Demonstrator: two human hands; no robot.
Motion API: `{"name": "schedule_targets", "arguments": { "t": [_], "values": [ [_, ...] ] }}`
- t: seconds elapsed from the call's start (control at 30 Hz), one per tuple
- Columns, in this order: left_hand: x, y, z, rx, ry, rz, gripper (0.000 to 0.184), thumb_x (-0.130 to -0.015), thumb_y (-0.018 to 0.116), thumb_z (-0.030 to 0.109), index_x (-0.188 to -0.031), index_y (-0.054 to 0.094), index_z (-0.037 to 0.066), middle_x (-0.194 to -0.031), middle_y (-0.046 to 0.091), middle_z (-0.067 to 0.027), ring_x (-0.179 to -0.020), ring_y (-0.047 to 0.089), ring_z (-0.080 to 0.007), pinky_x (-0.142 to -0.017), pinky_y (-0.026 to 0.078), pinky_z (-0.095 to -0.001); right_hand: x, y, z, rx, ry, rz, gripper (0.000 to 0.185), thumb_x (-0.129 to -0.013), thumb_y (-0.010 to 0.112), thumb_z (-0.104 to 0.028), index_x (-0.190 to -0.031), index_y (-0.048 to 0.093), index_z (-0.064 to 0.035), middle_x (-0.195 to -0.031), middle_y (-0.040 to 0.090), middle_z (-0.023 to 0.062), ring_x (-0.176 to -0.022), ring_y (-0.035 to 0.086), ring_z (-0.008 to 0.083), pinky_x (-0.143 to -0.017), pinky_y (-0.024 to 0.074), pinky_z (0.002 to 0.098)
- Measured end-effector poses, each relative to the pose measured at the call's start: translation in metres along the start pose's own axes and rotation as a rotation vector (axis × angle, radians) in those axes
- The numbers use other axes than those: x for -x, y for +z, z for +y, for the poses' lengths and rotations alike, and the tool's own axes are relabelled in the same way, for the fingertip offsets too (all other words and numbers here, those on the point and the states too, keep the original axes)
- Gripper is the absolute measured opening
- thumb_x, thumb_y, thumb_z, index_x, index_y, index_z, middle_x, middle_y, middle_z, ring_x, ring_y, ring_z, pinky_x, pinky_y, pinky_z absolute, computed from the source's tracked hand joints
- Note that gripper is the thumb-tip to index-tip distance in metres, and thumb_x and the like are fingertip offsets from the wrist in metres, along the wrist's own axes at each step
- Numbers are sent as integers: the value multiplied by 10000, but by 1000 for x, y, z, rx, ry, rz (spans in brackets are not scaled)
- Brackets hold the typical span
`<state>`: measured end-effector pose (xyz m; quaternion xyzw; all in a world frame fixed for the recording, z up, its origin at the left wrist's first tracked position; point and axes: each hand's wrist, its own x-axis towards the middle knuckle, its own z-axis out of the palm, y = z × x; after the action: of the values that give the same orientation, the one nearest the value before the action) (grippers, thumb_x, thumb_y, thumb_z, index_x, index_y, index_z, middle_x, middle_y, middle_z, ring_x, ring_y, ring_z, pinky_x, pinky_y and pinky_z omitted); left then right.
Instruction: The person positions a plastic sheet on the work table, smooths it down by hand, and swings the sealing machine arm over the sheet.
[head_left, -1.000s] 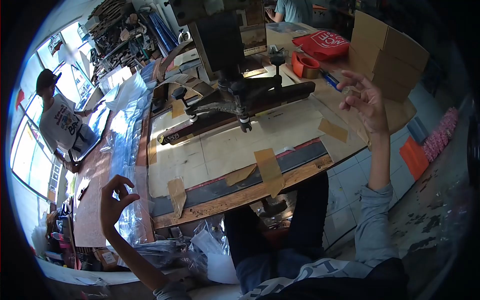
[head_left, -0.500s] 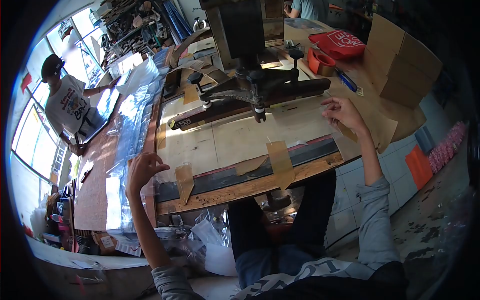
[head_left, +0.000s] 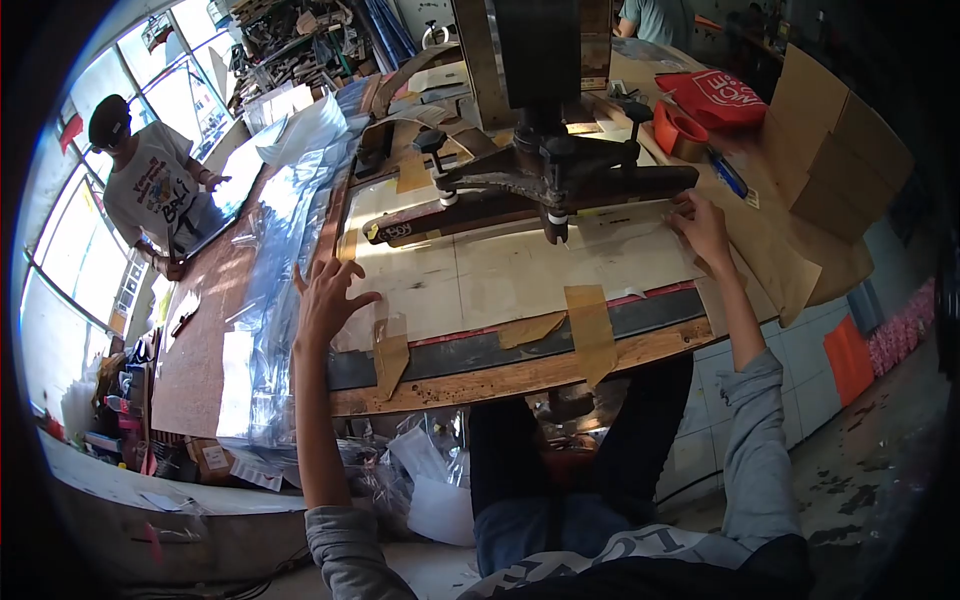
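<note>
Before me lies a pale flat board (head_left: 520,270) with a dark grey strip (head_left: 470,350) and tan tape pieces (head_left: 592,335) along its near edge. My left hand (head_left: 325,305) is at the board's left edge, fingers spread and thumb stretched toward the middle; nothing shows in it. By the right edge, my right hand (head_left: 704,235) has bent fingers drawn together near the end of a dark metal bar (head_left: 540,205). Whatever the right fingers pinch is too small or clear to make out. The bar hangs across the board under a black press head (head_left: 550,150).
Clear plastic sheets (head_left: 290,220) cover the table on the left, where a co-worker (head_left: 155,190) stands. Rear right are an orange tape roll (head_left: 680,132), a red bag (head_left: 718,98), a blue cutter (head_left: 728,174) and a cardboard box (head_left: 835,140).
The view has turned slightly left. My left hand has moved forward along the board's left side and its fingers have spread. My right hand has shifted slightly inward, toward the bar's end.
</note>
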<state>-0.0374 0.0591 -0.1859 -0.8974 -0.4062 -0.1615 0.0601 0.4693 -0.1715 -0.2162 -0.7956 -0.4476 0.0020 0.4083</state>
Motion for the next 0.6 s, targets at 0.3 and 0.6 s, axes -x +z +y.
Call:
{"name": "schedule_targets", "arguments": {
  "t": [0.3, 0.6],
  "values": [
    [4, -15, 14, -68, 61, 115, 353, -739, 795, 310, -1026, 646, 169, -1016, 592, -2, -1120, 536, -237, -1124, 192, -588, 54, -4, -33, 80, -410, 101, 159, -841, 676, -119, -920, 679, 19, -977, 682, 133, -931, 649, 298, -845, 487, 377],
    [17, -28, 45, 338, 173, -212, 343, -799, 753, 314, -1042, 689, 81, -1104, 673, -108, -1053, 629, -289, -937, 480, -421, 67, -6, -29, 226, -438, 4, 247, -897, 623, -194, -1035, 709, -9, -1105, 691, 143, -1068, 635, 289, -931, 450, 409]
  ]
}}
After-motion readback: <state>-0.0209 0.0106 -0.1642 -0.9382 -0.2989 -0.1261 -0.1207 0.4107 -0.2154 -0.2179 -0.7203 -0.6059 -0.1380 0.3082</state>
